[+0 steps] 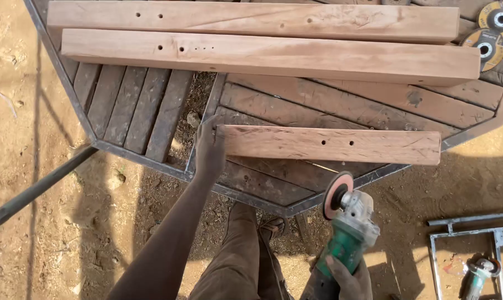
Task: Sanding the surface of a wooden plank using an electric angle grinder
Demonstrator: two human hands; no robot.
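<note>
Short plank (332, 145) flat on the slatted table (123, 111), near its front edge, lengthwise left to right. Left hand (209, 150) at the plank's left end, touching it. Two long beams (268, 55) side by side along the far edge, well behind the plank. Two grinding discs (491, 33) at the far right corner, just beyond the beams' right ends. Angle grinder (346, 222) in right hand (348, 280), off the table, just before its front edge, below the plank. Second grinder (479, 272) on the ground, far right, beside a metal frame (468, 233).
</note>
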